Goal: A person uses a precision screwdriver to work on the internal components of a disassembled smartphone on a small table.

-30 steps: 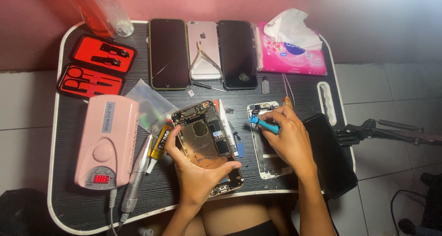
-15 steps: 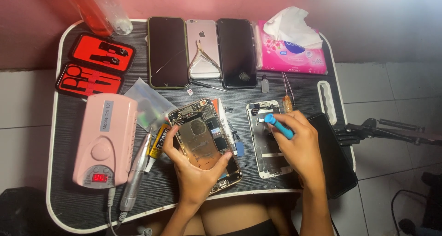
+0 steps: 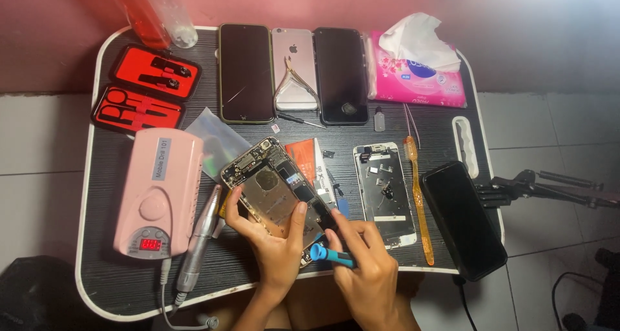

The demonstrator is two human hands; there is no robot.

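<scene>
My left hand (image 3: 270,240) grips an opened phone body (image 3: 274,192) with its inner parts exposed, tilted on the black tray table (image 3: 103,266). My right hand (image 3: 367,266) holds a blue-handled screwdriver (image 3: 330,255), its tip at the lower end of the phone body. A detached screen panel (image 3: 384,192) lies face down just right of my hands. An orange toothbrush (image 3: 418,198) lies beside that panel.
A pink drill box (image 3: 158,192) with its handpiece (image 3: 200,237) sits at the left. A red tool case (image 3: 145,89), three phones (image 3: 294,69), nippers (image 3: 289,79) and a pink tissue pack (image 3: 416,72) line the far edge. A black phone (image 3: 462,218) lies at the right.
My right hand has moved left with the screwdriver, from the screen panel to the lower end of the phone body. My left hand keeps its hold.
</scene>
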